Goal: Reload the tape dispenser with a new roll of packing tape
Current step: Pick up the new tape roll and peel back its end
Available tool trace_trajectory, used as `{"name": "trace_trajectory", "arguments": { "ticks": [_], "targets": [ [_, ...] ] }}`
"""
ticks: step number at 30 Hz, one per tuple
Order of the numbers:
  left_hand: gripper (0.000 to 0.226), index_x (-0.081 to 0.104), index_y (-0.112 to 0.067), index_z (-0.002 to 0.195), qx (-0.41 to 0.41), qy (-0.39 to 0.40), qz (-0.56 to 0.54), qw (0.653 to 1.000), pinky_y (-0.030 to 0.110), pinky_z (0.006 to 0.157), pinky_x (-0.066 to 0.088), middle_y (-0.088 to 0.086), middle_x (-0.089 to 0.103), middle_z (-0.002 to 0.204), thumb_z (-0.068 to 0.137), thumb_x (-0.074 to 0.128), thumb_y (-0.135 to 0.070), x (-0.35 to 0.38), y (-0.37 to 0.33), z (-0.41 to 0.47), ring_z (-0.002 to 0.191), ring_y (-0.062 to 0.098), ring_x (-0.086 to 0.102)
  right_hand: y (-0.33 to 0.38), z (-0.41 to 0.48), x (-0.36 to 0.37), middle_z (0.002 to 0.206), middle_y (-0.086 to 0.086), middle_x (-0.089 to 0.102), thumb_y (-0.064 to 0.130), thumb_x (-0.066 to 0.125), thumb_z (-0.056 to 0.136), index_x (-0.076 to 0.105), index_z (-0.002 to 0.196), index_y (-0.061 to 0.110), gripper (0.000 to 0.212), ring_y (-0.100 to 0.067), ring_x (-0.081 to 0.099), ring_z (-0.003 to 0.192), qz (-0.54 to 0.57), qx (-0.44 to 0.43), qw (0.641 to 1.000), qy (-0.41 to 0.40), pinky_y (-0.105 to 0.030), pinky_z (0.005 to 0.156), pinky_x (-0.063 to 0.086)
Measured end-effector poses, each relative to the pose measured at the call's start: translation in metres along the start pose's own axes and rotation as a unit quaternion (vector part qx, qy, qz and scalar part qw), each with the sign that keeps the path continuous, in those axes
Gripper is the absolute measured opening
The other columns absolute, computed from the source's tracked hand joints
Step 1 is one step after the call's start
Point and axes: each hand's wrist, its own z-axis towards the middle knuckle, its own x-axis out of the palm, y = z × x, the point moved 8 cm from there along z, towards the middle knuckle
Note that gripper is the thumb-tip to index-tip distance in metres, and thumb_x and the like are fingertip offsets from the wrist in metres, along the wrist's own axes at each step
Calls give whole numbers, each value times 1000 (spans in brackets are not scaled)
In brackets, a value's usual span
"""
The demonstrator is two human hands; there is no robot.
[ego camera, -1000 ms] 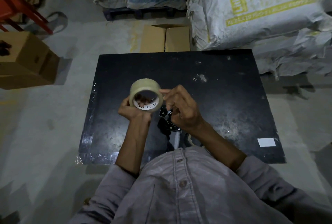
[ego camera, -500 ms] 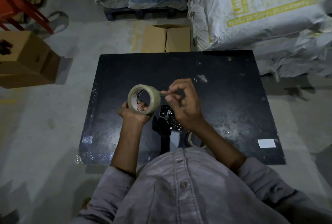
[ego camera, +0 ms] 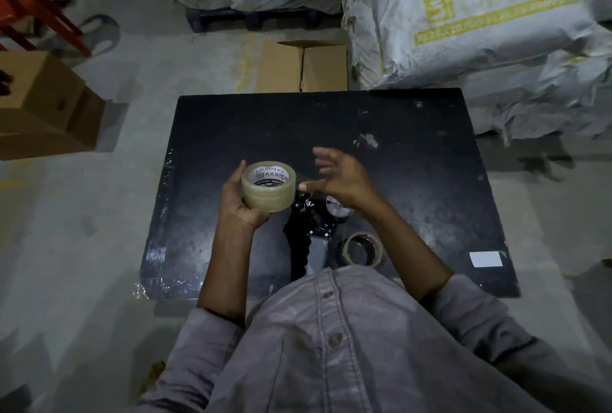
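- Since the earlier frame the right hand (ego camera: 337, 180) has let go of the roll's edge. It now hangs released, fingers spread, just beside the roll (ego camera: 268, 189), which has tipped so its printed core faces up.
- The left hand (ego camera: 236, 205) grasps the roll from below and the side, holding it above the tabletop (ego camera: 414, 187), just left of the dispenser (ego camera: 311, 225).
- The dispenser lies on the tabletop near the person, partly hidden under the right wrist, with an old core (ego camera: 362, 248) beside it.
- The step looks like readying the roll for mounting. To do it well, find the free end and check the unwinding direction before seating the roll on the hub.
- The roll looks full, with clear tan tape on a white core with dark print. Its free end cannot be made out.
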Motion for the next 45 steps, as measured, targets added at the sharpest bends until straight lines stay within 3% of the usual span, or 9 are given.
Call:
{"name": "trace_trajectory", "arguments": {
  "ticks": [5,8,11,13,19,23,35,40,45],
  "targets": [
    [42,71,1,122,18,-19,22,999,51,67,64,26,81,99,105,67,-38,-5,0,9,90,41,80,-20,7,6,95,-4,88,15,100,83,88,101,22,22,-19,84,99,26,50,997,50,-46,105,66],
    [32,69,1,129,74,-44,72,994,45,67,64,20,80,96,108,60,-21,-13,-5,0,88,35,79,-17,5,3,90,3,87,19,97,87,91,100,22,15,-11,83,93,6,33,999,8,-31,94,66],
    [44,67,1,133,114,89,64,987,35,88,65,17,78,114,89,76,4,-6,5,-13,105,24,76,-13,2,2,84,11,85,24,96,88,91,97,27,11,-5,82,86,-21,30,999,-26,-20,81,61],
    [47,70,-5,111,75,85,-15,993,36,76,65,13,80,89,70,93,-6,-2,1,0,86,24,79,-11,1,1,81,13,84,23,95,89,90,97,27,10,-5,81,85,-16,30,999,-36,-18,78,60],
    [23,73,-8,94,84,-81,-128,985,40,60,64,13,74,71,106,58,-20,-17,-12,21,67,31,76,-6,-5,1,91,11,86,23,93,92,90,100,25,9,-5,82,91,10,21,997,-67,-28,89,66],
    [14,72,-16,105,114,-84,-155,978,38,89,64,8,73,86,102,59,-20,-31,-27,31,87,27,73,-5,-8,-3,91,10,86,22,93,91,91,98,26,8,-10,83,93,25,16,996,-82,-32,92,68],
    [28,71,-7,105,139,1,-152,979,52,88,63,18,76,86,111,49,-24,-21,-22,42,93,34,74,-14,-7,4,100,-15,84,6,86,96,82,103,16,13,-36,84,98,130,21,990,-42,-54,95,69],
    [29,70,-4,115,68,3,-173,983,52,74,60,23,78,83,113,46,-20,-15,-8,32,92,36,72,-14,-7,-13,113,-25,81,-15,82,91,79,120,5,35,-19,81,90,148,-29,988,-17,-30,81,68],
    [34,76,2,116,18,-35,-254,967,36,92,67,22,80,105,108,51,-19,-24,1,35,114,26,78,-14,-4,-24,121,-22,82,-12,73,100,70,143,14,51,-33,84,98,231,-55,971,-9,-45,91,71]
  ]
}}
